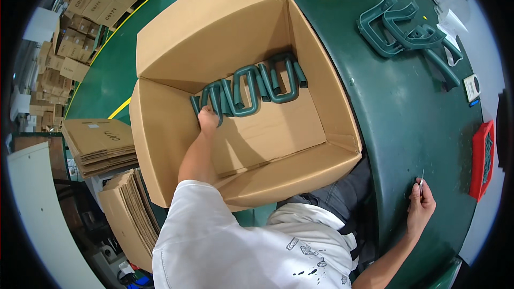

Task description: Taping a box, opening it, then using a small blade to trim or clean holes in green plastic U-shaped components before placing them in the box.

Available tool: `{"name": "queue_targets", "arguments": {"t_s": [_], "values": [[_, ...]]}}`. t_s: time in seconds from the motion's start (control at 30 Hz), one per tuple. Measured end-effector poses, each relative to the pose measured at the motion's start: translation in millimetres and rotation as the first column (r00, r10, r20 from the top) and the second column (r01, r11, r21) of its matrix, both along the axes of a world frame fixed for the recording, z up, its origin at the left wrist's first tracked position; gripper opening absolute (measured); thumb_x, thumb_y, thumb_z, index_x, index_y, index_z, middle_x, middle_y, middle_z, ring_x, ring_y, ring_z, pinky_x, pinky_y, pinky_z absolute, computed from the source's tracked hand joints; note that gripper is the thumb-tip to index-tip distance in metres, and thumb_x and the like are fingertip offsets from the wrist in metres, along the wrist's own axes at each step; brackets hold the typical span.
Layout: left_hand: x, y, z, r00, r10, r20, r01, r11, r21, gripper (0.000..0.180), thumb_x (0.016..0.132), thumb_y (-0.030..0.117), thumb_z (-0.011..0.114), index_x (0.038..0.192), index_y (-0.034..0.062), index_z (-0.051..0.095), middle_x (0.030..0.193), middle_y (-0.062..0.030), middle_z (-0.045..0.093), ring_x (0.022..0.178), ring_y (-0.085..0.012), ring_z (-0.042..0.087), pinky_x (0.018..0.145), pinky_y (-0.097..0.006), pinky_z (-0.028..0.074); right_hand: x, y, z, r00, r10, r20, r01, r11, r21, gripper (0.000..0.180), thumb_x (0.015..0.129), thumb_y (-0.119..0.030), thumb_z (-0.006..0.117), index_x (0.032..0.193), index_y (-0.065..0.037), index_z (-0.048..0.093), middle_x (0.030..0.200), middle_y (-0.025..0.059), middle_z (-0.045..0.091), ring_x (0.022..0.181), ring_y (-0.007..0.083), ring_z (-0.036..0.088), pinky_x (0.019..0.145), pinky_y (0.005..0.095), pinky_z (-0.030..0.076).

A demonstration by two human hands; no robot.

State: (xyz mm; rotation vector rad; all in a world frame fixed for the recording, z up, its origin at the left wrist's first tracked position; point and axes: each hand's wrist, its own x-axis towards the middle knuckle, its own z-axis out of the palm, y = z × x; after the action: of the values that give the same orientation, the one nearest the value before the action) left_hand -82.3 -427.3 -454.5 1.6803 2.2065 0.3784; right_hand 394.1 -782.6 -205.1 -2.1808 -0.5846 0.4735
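Note:
A large open cardboard box (267,139) stands in front of me. Along its far inside wall lie several dark green U-shaped handles (246,91) in a row. My left hand (209,119) reaches into the box, its fingers closed around the leftmost green handle (214,96). Over the green tabletop at the right, my right hand (421,207) pinches a small tool with a thin, pointed metal blade (422,182). Its grip is mostly hidden by the fingers, so its exact kind is unclear.
More green handles (401,32) lie piled on the green table (364,64). A red tray (482,160) with small green pieces sits by its right edge. Flattened cartons (115,208) stand to my left. Stacked boxes (101,0) fill the far left.

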Motion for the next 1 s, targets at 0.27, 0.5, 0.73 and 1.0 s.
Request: {"name": "queue_targets", "arguments": {"t_s": [0.27, 0.5, 0.73, 1.0], "values": [[41.9, 11.5, 18.6, 0.980, -0.009, -0.199, -0.046, 0.962, -0.270, 0.047, 0.075, 0.034, 0.063, 0.111, 0.0040, 0.062, 0.102, -0.0235, 0.063, 0.099, -0.0357, 0.061, 0.087, -0.040, 0.049, 6.3, -5.8, -7.3, 1.000, -0.018, -0.011, 0.018, 1.000, 0.004, 0.031, 0.087, -0.016, 0.066, 0.107, 0.007, 0.063, 0.082, -0.0008, 0.058, 0.069, 0.0051, 0.049, 0.061, 0.0193, 0.041], [62.0, 11.1, 21.8, 0.970, 0.228, -0.080, -0.240, 0.947, -0.215, 0.033, 0.066, 0.024, 0.063, 0.085, -0.0013, 0.069, 0.093, -0.0206, 0.067, 0.092, -0.0330, 0.066, 0.080, -0.039, 0.051, -1.1, 0.2, 1.0, 1.000, -0.028, -0.005, 0.028, 1.000, 0.005, 0.022, 0.085, -0.008, 0.064, 0.100, 0.007, 0.063, 0.083, 0.0041, 0.063, 0.069, 0.0074, 0.051, 0.063, 0.0216, 0.043], [67.3, 30.8, 42.3, 0.965, 0.208, -0.158, -0.255, 0.886, -0.387, 0.047, 0.078, 0.035, 0.057, 0.101, -0.0054, 0.065, 0.107, -0.0213, 0.064, 0.088, -0.0321, 0.067, 0.080, -0.042, 0.052, -4.1, 3.7, 13.4, 0.987, 0.062, 0.146, -0.061, 0.998, -0.010, 0.023, 0.081, -0.012, 0.067, 0.098, 0.003, 0.065, 0.075, 0.0125, 0.061, 0.063, 0.0186, 0.056, 0.060, 0.0286, 0.044], [219.1, 47.4, 202.2, 0.841, -0.519, 0.152, 0.311, 0.695, 0.648, 0.014, 0.084, 0.012, 0.060, 0.090, -0.0002, 0.064, 0.085, -0.0164, 0.064, 0.077, -0.0329, 0.062, 0.071, -0.037, 0.051, -12.0, -19.8, 31.1, 0.979, 0.124, 0.162, -0.120, 0.992, -0.034, 0.015, 0.084, -0.010, 0.062, 0.096, -0.003, 0.066, 0.072, 0.0131, 0.058, 0.060, 0.0271, 0.055, 0.058, 0.0334, 0.045]]}}
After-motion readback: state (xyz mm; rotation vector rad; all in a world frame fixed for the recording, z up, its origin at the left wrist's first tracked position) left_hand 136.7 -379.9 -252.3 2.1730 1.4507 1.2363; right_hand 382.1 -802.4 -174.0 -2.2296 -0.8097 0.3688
